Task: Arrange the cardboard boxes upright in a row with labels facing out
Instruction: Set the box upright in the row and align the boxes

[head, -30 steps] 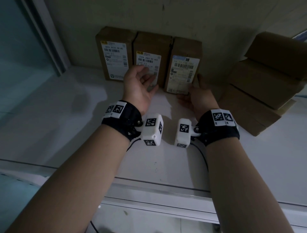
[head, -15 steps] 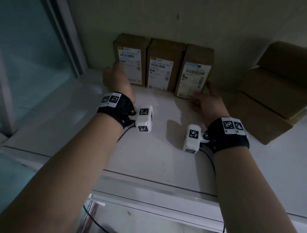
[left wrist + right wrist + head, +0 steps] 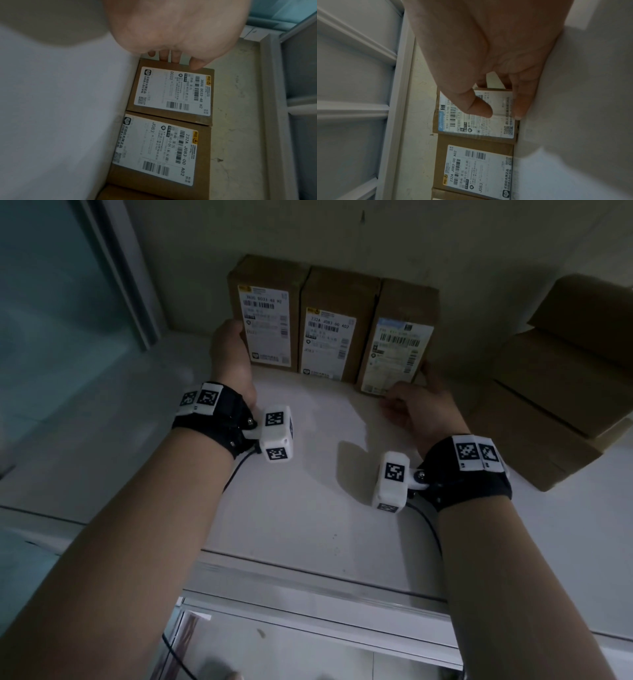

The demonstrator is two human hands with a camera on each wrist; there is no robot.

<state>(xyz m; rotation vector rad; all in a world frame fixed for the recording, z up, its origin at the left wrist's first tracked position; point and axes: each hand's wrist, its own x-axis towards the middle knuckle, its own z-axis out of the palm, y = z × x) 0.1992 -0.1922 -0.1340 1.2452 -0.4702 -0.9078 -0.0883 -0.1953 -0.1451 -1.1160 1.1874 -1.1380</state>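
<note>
Three labelled cardboard boxes stand upright in a row against the wall on the white bench. The left hand (image 3: 230, 354) presses straight fingers on the outer side of the left box (image 3: 265, 316); the right hand (image 3: 419, 409) clasps the right box (image 3: 399, 344), beside the middle box (image 3: 334, 333).

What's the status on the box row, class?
Left hand flat against left box. Right hand gripping right box. Three upright, labels out. Spare stack lying right.

Head view high, looking down, wrist views close, sharing the middle box (image 3: 329, 337).
</note>
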